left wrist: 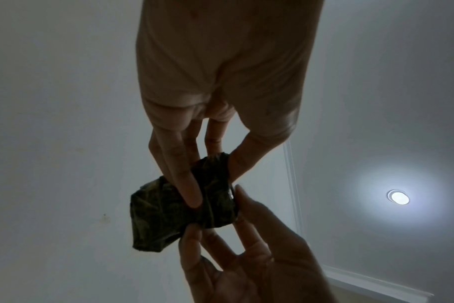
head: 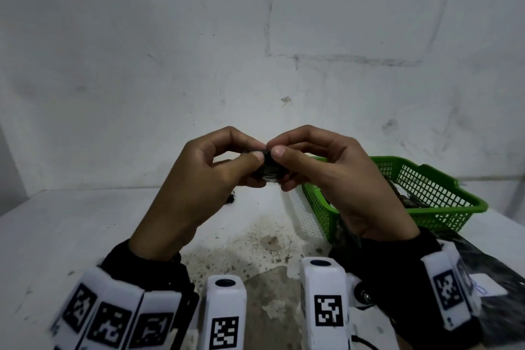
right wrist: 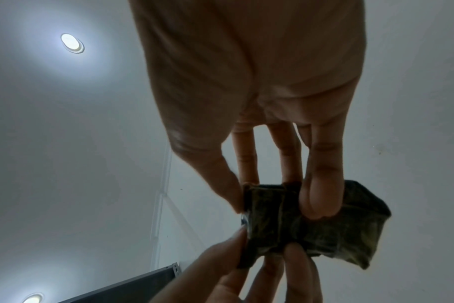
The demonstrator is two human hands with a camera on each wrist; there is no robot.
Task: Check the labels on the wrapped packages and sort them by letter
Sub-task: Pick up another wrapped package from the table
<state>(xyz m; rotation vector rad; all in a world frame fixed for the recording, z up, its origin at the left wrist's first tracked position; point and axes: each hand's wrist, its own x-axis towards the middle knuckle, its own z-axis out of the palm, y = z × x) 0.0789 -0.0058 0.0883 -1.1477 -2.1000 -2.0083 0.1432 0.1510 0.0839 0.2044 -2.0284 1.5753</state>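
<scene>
A small dark wrapped package is held up above the table between both hands, which nearly hide it. My left hand pinches its left side with thumb and curled fingers. My right hand pinches the right side the same way. In the left wrist view the crinkled dark package shows from below, with my left hand gripping it. In the right wrist view the package sits under my right hand. No letter on it is readable.
A green mesh basket with dark packages inside stands at the right on the white table. A white basket sits against its left side, partly hidden. A black bag with a white label lies at the lower right. A small dark scrap lies by the wall.
</scene>
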